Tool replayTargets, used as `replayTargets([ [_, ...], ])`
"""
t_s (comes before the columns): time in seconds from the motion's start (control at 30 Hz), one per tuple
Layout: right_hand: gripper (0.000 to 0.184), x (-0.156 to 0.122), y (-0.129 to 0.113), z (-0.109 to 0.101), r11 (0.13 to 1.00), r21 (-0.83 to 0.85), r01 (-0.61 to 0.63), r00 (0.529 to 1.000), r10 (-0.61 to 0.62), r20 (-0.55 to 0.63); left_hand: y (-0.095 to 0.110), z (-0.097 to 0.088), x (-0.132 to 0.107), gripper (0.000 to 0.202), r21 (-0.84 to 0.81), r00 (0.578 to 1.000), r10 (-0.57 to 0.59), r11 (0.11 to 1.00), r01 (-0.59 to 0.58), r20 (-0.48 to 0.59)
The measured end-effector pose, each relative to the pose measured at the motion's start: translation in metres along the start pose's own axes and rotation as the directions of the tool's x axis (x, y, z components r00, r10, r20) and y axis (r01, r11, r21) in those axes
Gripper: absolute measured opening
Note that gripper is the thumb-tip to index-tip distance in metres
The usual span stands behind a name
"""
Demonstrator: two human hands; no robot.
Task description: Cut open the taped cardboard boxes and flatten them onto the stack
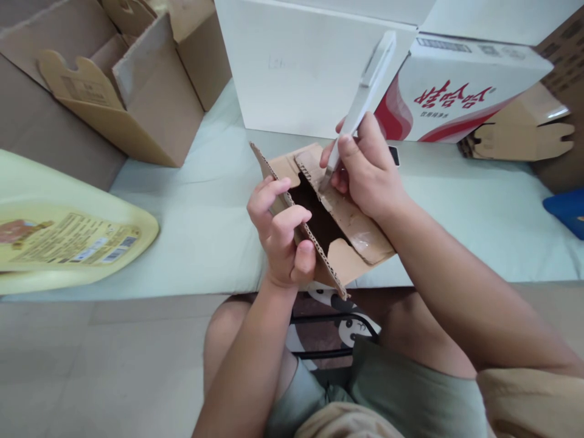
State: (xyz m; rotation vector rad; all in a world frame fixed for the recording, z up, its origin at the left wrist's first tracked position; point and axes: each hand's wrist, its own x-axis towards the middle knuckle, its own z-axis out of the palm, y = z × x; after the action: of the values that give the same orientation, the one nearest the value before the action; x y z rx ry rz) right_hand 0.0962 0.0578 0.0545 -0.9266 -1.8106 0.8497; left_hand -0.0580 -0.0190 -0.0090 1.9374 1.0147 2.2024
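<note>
A small brown cardboard box (360, 222) is in front of me at the front edge of the green-covered surface, its top partly open with a dark gap between the flaps. My left hand (285, 234) grips the raised left flap, fingers curled over its corrugated edge. In my right hand (365, 164) is a white pen-like tool, perhaps a utility knife (360, 100), held slanting upward. Its metal tip points down at the taped right flap, close to the gap. Whether a blade is out is too small to tell. Clear tape shows on the right flap.
A pale yellow bottle (73, 225) lies at the left. Open cardboard boxes (159, 91) stand behind it. A large white box (292, 67) and a red-and-white carton (460, 91) stand at the back. A folded cardboard piece (520, 143) and a blue object (568, 213) are at the right.
</note>
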Motion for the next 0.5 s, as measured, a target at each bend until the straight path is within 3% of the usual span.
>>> replayTargets([
  [0.5, 0.049, -0.0001, -0.0050, -0.0019, 0.999, -0.042, 0.010, 0.997, -0.006, 0.082, -0.0008, -0.0003, -0.0021, 0.032, -0.006, 0.999, -0.027, 1.000, 0.027, 0.019],
])
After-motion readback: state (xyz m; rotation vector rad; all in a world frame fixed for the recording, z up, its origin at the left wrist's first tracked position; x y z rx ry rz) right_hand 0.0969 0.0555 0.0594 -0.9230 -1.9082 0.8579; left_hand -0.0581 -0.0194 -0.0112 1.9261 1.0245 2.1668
